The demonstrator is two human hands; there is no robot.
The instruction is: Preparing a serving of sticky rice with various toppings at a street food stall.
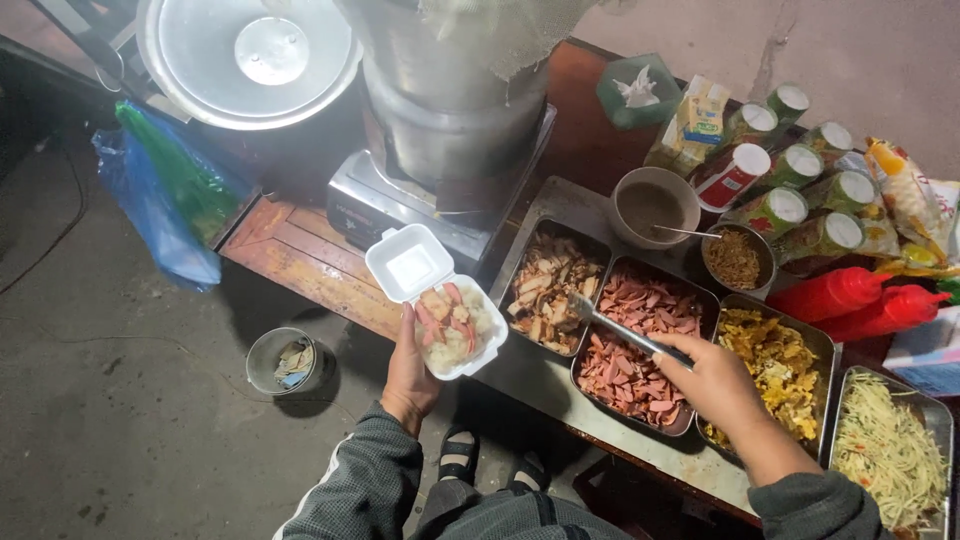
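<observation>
The left hand (410,375) holds an open foam box (440,300) with rice and sausage slices, off the bench edge. The right hand (712,385) grips metal tongs (625,335), whose long axis points up-left over the tray of sliced sausage (640,350), toward the box.

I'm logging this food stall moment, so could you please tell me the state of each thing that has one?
Foam box: open, part filled, held by left hand.
Tongs: in right hand, over sausage tray.
Big pot lid: off, propped.
Seasoning cans: capped.
</observation>
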